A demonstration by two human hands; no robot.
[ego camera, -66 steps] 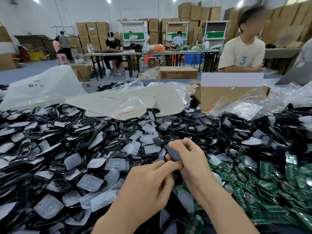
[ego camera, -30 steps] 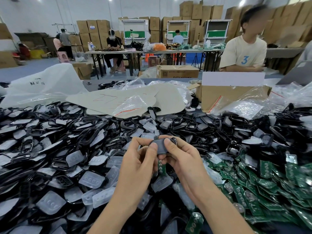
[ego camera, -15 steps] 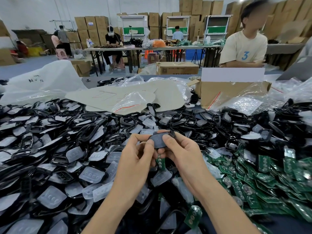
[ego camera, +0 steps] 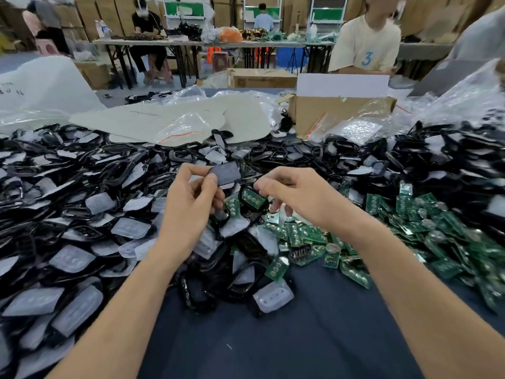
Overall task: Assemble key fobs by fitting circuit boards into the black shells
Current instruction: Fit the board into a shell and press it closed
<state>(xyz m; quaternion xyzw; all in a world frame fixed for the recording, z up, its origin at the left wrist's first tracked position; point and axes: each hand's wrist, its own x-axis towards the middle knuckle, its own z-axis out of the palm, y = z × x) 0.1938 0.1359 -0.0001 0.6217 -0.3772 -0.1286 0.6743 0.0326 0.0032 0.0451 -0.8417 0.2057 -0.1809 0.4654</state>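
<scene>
Holding one dark shell piece [ego camera: 225, 173] up in your left hand [ego camera: 191, 206], pinched between thumb and fingertips, you're barely denting this job. Your right hand [ego camera: 297, 195] is hovering with its fingers curled right over a black shell with a green board in it [ego camera: 252, 199], but I can't tell if it's actually gripping it. That's the one fitted unit I'm seeing. The heaps of black shells [ego camera: 120, 170], clear button pads [ego camera: 72, 258] and green circuit boards [ego camera: 410, 214] are running way past counting, dozens each at least.
</scene>
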